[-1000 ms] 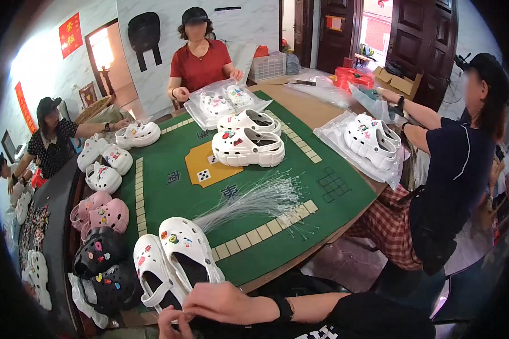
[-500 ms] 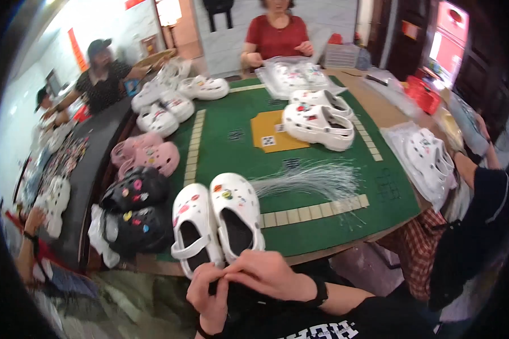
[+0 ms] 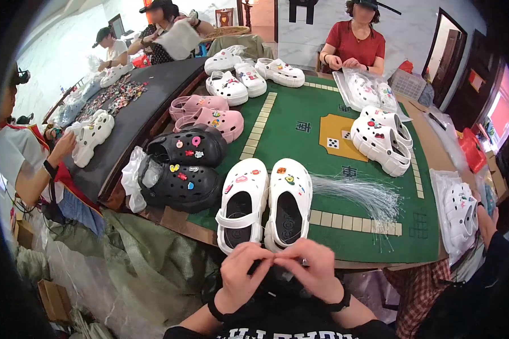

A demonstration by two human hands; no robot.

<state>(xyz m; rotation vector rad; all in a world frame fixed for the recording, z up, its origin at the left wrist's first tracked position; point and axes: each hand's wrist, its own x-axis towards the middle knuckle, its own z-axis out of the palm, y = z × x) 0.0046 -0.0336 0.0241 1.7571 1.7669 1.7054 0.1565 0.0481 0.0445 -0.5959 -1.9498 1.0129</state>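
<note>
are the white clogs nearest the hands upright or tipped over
Upright: the white clogs rest side by side, with their openings facing up and the dark insoles showing inside.

Dressed in a black short-sleeved T-shirt (image 3: 280, 316) with blocky white lettering (image 3: 288, 333) at six o'clock, the wearer sports black wristbands (image 3: 340, 302) at five and half past six.

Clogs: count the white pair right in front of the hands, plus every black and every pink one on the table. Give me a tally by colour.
White clogs: 2
Black clogs: 2
Pink clogs: 2
Total: 6
</note>
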